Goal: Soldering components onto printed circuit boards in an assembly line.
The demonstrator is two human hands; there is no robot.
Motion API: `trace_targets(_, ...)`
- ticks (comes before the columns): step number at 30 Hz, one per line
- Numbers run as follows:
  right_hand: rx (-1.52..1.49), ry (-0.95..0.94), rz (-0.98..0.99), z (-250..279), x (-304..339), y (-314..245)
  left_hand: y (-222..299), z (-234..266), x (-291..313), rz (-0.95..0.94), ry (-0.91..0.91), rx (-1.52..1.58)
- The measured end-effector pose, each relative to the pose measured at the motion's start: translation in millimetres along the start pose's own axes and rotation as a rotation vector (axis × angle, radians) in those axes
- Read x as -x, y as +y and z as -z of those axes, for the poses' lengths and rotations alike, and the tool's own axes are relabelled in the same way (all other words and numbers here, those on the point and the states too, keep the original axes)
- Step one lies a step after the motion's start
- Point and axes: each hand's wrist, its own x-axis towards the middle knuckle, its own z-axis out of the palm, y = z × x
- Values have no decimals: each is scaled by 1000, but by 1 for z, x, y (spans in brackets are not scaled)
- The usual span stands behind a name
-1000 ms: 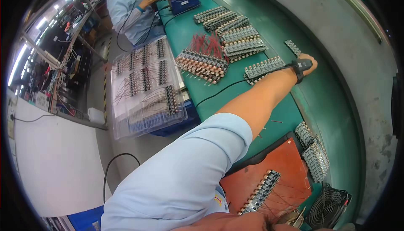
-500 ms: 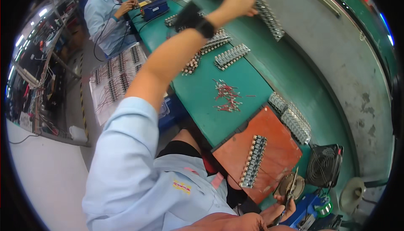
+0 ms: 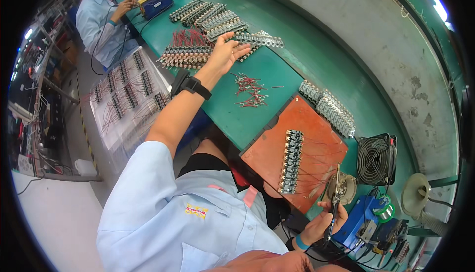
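My left hand (image 3: 228,54) reaches over the far part of the green bench, fingers spread and holding nothing. By its fingertips, a strip of small metal parts (image 3: 264,39) lies on a stack of similar strips. Near my body, my right hand (image 3: 332,217) is closed around a soldering iron (image 3: 335,195), tip pointing up and away. Left of that iron, a row of small circuit boards (image 3: 292,160) rests on an orange-red board (image 3: 257,150), with thin red wires fanning out to the right. A round metal tin (image 3: 347,189) stands behind the iron.
Loose red wires (image 3: 251,91) lie mid-bench. More strips (image 3: 335,111) sit beyond the orange board, near a black fan (image 3: 377,159). At right are a blue soldering station (image 3: 357,222) and a solder spool (image 3: 385,211). A co-worker (image 3: 101,24) sits at far left.
My left hand has come down and left from beside the wall and let go of the metal strip, which now lies on the stack. The head view has shifted; my right hand still grips the soldering iron.
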Motion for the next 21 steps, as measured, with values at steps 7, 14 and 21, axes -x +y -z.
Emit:
trace_targets(7, 56, 26, -24, 9, 7, 5, -20, 3, 7, -75, 112, -93)
trace_targets(14, 111, -109, 0, 25, -10, 10, 33, 22, 42, 121, -74, -427)
trace_targets(21, 103, -140, 16, 19, -10, 13, 100, 46, 188, 334, -345, -370)
